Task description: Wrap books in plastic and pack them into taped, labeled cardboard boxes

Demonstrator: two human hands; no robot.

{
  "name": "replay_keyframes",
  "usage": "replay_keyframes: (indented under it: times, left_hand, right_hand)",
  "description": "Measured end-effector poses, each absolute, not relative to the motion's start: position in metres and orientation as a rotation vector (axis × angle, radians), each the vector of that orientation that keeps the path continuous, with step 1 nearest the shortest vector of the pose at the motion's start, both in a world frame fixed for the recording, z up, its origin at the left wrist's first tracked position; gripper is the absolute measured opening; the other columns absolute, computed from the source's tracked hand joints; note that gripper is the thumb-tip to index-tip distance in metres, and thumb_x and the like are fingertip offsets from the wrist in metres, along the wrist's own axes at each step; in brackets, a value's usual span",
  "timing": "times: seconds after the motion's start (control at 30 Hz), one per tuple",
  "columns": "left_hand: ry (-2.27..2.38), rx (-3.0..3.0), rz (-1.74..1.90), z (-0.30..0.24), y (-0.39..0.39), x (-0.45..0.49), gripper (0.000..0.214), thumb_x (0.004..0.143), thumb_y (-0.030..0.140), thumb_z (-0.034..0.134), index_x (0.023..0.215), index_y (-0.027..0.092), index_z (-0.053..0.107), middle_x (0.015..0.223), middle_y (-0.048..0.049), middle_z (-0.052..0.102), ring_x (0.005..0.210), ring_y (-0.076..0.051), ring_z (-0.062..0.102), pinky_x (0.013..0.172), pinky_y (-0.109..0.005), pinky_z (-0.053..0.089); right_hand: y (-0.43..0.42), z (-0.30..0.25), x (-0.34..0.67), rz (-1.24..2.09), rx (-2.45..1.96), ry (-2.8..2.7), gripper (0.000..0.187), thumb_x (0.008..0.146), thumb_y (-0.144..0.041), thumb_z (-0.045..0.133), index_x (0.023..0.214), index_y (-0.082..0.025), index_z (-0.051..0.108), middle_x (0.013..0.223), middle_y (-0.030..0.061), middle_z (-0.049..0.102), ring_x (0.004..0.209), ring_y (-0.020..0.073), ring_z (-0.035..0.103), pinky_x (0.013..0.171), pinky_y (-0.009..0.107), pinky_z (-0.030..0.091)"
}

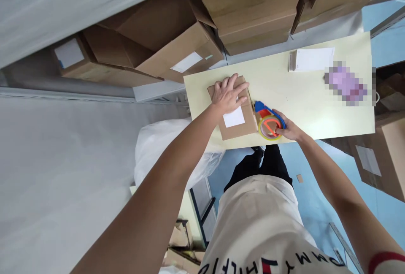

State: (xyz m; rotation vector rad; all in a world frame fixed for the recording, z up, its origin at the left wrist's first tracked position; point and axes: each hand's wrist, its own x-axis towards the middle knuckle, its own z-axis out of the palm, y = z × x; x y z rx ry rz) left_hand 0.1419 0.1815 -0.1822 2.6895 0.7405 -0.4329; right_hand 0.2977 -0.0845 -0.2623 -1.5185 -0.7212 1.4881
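A small brown cardboard box (239, 134) with a white label lies on the pale yellow table (300, 96). My left hand (227, 96) rests flat on top of the box near its far end, fingers spread. In my right hand (288, 128) is a blue and red tape dispenser (272, 118) with a yellow-edged roll. The dispenser's front end is close beside the box's right side; whether it touches the box I cannot tell. My right fingers wrap around the dispenser and partly hide it.
Large cardboard boxes (256, 16) stand on a shelf behind the table. A stack of white labels (314, 59) and a pixelated purple item (346, 83) lie at the table's right. White plastic wrapping (164, 143) bulges at the left. Another carton (376, 160) stands right of the table.
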Motion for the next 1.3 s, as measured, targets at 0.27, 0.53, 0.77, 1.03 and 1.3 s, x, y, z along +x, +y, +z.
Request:
replay_keyframes:
  times: [0.27,0.53,0.77,1.03,1.3]
  left_hand:
    - [0.878,2.660,-0.424,-0.178,0.178,0.145,0.056,0.096,0.053,0.040,0.149,0.036,0.040,0.163,-0.0062,0.024,0.142,-0.040,0.027,0.109,-0.058,0.025]
    - [1.621,2.324,-0.250,-0.191,0.176,0.120,0.076,0.094,0.064,0.033,0.159,0.027,0.022,0.165,-0.0153,0.019,0.146,-0.044,0.022,0.103,-0.066,0.033]
    - [0.852,2.707,-0.417,-0.172,0.174,0.130,0.073,0.092,0.054,0.047,0.157,0.027,0.027,0.168,-0.0126,0.011,0.153,-0.039,0.011,0.115,-0.060,0.018]
    - [0.938,2.620,-0.405,-0.181,0.175,0.154,0.075,0.088,0.057,0.055,0.156,0.035,0.030,0.165,-0.0074,0.024,0.138,-0.039,0.037,0.110,-0.053,0.026]
    - [0.976,2.632,-0.394,-0.176,0.169,0.155,0.075,0.089,0.058,0.052,0.156,0.035,0.028,0.163,-0.0084,0.029,0.136,-0.039,0.038,0.110,-0.053,0.026]
  right_hand:
    - [-0.182,-0.254,0.212,1.444,-1.524,-0.547,0.087,0.076,-0.040,0.070,0.153,-0.029,0.030,0.138,0.0101,0.061,0.123,0.0319,0.060,0.107,0.050,0.047]
    - [-0.062,-0.255,0.275,1.272,-1.617,-0.398,0.085,0.070,-0.036,0.070,0.149,-0.027,0.039,0.139,0.0079,0.060,0.127,0.0311,0.056,0.112,0.052,0.042]
    - [0.018,-0.232,0.350,1.669,-1.322,-0.439,0.063,0.082,-0.064,0.055,0.132,-0.026,0.059,0.134,0.0075,0.066,0.125,0.0314,0.060,0.105,0.052,0.048]
    - [-0.002,-0.248,0.340,1.506,-1.512,-0.496,0.089,0.062,-0.019,0.066,0.148,-0.027,0.043,0.137,0.0054,0.063,0.127,0.0302,0.057,0.110,0.051,0.045]
    - [-0.104,-0.254,0.277,1.485,-1.621,-0.534,0.087,0.068,-0.025,0.065,0.150,-0.029,0.037,0.132,0.0071,0.064,0.119,0.0301,0.063,0.108,0.052,0.047]
